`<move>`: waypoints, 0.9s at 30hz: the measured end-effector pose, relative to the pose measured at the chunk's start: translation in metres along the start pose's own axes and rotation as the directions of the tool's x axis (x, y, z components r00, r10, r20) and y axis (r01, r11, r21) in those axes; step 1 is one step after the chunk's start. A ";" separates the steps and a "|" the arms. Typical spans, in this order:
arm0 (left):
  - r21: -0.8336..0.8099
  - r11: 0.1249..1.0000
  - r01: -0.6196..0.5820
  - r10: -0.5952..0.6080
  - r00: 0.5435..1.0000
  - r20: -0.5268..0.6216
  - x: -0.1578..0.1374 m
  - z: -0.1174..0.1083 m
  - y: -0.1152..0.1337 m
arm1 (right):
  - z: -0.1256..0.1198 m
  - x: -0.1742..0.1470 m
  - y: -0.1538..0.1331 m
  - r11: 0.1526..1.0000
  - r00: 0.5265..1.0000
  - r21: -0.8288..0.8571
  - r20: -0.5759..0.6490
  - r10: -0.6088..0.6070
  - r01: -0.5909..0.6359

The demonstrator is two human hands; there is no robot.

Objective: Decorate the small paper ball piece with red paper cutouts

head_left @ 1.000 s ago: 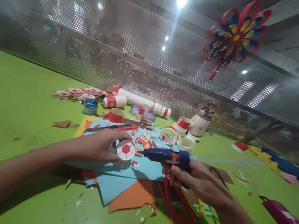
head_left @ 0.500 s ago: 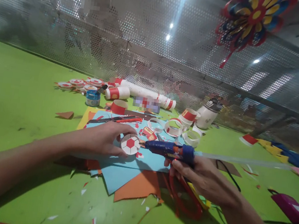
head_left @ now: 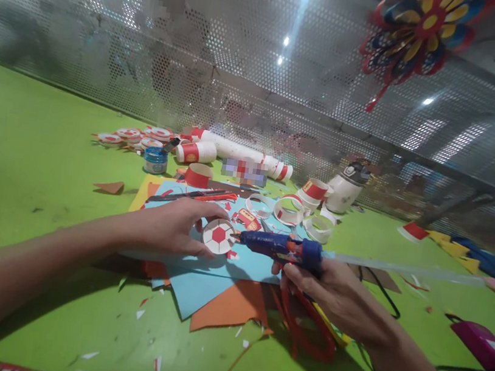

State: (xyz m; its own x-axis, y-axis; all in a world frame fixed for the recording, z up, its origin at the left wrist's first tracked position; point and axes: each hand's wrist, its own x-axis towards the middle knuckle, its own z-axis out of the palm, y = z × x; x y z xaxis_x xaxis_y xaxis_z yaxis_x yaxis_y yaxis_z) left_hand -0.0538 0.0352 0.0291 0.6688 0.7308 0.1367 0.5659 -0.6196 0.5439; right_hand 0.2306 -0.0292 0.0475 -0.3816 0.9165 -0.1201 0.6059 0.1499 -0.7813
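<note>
Football-patterned red-and-white card disc (head_left: 219, 236) is pinched in the left hand (head_left: 177, 226) over light-blue paper (head_left: 199, 294); at its 3 o'clock, the right hand (head_left: 329, 289) grips a blue plastic glue gun (head_left: 273, 246). A slip could burn the left hand. At 2 o'clock, a white, black-lidded flask (head_left: 344, 190) hides its contents; at 10, a squat blue jar's (head_left: 155, 163) are unclear.

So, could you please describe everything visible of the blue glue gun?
The blue, plastic-looking glue gun has orange parts and is roughly level, held partly over light-blue paper in the right grip. A translucent rod extends from its rear; its nozzle points at a round white disc with red centre; whether they touch is unclear.
</note>
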 end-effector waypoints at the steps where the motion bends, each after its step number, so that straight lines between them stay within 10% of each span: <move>1: 0.007 1.000 0.003 -0.003 1.000 0.002 0.000 0.000 0.000 | 0.000 0.000 -0.001 1.000 1.000 0.002 -0.001 0.000 0.000; 27: 0.046 0.998 -0.045 0.046 0.999 -0.004 -0.003 -0.002 0.002 | 0.003 0.003 0.001 0.999 0.999 -0.017 -0.017 0.030 -0.031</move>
State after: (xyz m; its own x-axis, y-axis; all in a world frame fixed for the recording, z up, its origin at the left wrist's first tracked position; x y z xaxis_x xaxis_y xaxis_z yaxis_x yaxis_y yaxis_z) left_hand -0.0553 0.0323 0.0316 0.6917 0.7031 0.1651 0.5567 -0.6647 0.4983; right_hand 0.2276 -0.0272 0.0448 -0.3514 0.9266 -0.1336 0.6289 0.1279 -0.7669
